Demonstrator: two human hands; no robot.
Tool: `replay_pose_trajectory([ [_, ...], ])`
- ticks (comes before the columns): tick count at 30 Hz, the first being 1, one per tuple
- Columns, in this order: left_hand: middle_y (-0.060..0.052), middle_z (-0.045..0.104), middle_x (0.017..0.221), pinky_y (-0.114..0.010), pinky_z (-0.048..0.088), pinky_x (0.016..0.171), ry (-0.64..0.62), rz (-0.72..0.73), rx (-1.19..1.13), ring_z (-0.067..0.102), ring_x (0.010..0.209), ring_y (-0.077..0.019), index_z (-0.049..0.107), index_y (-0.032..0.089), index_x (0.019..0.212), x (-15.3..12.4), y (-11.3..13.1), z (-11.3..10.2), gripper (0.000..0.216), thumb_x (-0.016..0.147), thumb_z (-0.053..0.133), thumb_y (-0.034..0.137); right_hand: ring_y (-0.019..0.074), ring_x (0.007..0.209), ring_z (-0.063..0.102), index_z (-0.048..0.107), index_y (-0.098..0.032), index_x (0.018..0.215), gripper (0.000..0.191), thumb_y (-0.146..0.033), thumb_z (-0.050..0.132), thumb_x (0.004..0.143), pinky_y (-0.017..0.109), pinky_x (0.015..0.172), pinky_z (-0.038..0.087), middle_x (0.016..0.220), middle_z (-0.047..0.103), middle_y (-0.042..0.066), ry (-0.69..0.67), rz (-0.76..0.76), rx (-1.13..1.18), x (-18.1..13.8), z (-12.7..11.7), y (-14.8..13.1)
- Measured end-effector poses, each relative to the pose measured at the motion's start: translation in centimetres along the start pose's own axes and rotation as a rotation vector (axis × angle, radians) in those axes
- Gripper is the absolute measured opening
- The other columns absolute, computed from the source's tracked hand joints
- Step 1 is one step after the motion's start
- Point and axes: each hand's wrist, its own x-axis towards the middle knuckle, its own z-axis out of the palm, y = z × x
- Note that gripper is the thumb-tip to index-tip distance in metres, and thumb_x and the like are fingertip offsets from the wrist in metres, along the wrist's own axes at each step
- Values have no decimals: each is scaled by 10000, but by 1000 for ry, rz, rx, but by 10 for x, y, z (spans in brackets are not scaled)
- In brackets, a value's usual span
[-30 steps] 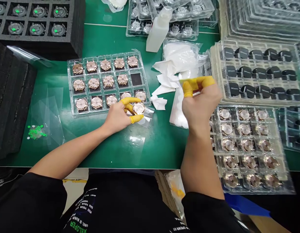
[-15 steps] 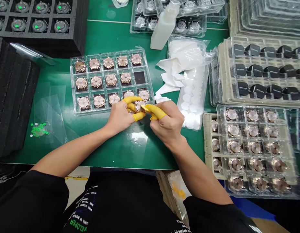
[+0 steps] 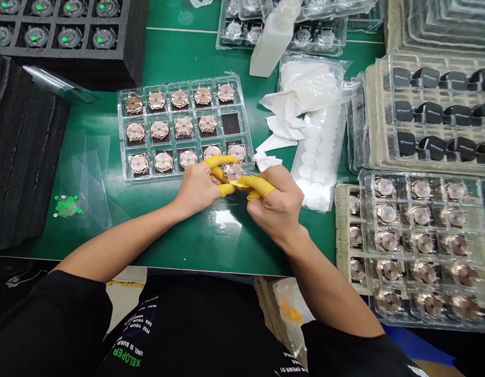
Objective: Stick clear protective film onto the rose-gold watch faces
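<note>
My left hand (image 3: 198, 187), with yellow finger cots, pinches a rose-gold watch case (image 3: 232, 172) just in front of the clear tray of watch cases (image 3: 122, 137). My right hand (image 3: 277, 203), also in yellow cots, is closed beside it, its thumb and forefinger pressed against the near edge of the same case. One cell in the tray's middle row, at the right end, is empty. A clear film sheet (image 3: 226, 222) lies on the green mat under my hands.
White round pads in a bag (image 3: 315, 152) and a white squeeze bottle (image 3: 274, 39) lie behind. More trays of watch cases (image 3: 419, 246) and black parts (image 3: 434, 112) stand at the right. Black foam trays (image 3: 65, 36) sit at the left, with green dots (image 3: 67, 205) and films nearby.
My right hand came down from in front of the white pads to the watch case held by my left hand and now pinches its edge. The left hand has stayed put.
</note>
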Motion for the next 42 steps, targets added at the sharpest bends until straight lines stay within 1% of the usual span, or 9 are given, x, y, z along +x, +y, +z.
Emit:
replay_pose_trajectory([
  [4,-3,779,809,-253,557,671,-10,12,3,704,719,-143,768,203,1210,2,1,-2,554,668,883,224,186,682,569,712,-266,926,358,-13,522,756,335,589,448,765,539,12,65,132,69,4,-1,9],
  [7,-19,800,858,-272,578,701,-3,11,0,721,745,-157,769,208,1211,2,0,-2,554,673,894,246,199,748,619,731,-281,966,380,-11,526,795,362,655,517,813,570,21,147,144,136,5,0,12],
  [12,-14,794,855,-311,608,762,-28,36,-11,736,764,-174,760,225,1250,2,-5,-2,575,691,891,248,195,788,624,740,-297,1019,428,4,524,804,369,693,543,841,599,22,78,77,144,3,10,10],
  [18,5,761,783,-270,572,689,-22,35,12,708,715,-152,766,209,1226,3,-2,-2,554,685,878,242,206,809,579,726,-285,993,422,17,516,785,384,710,510,838,593,29,-2,106,58,2,15,10],
  [23,-7,778,825,-271,586,700,-42,21,-12,709,717,-150,766,198,1217,3,1,-2,543,685,868,225,218,820,601,717,-285,972,372,-10,510,832,398,708,529,831,586,38,30,158,-62,8,21,9],
  [28,-15,774,826,-269,582,693,-43,17,-32,708,720,-150,760,196,1235,4,-1,-2,563,685,871,243,217,829,641,719,-286,986,346,-43,510,858,393,711,543,862,588,45,119,136,57,6,17,16],
  [33,-4,757,791,-257,563,661,-37,10,-7,681,687,-137,765,195,1220,4,-2,-2,570,668,892,261,212,825,622,722,-286,950,323,-55,520,851,395,715,542,851,579,37,41,123,37,1,15,22],
  [38,1,765,794,-248,569,659,-62,-4,-44,681,665,-127,760,178,1224,1,1,-1,545,688,849,211,232,840,585,710,-277,912,249,-78,563,879,423,741,531,845,566,54,-36,138,-33,4,23,14],
  [42,-6,772,812,-252,576,675,-55,8,-23,688,676,-132,759,187,1244,2,0,-1,564,690,859,222,225,823,578,716,-255,928,200,-157,545,960,423,745,524,841,532,54,26,247,-36,6,30,11],
])
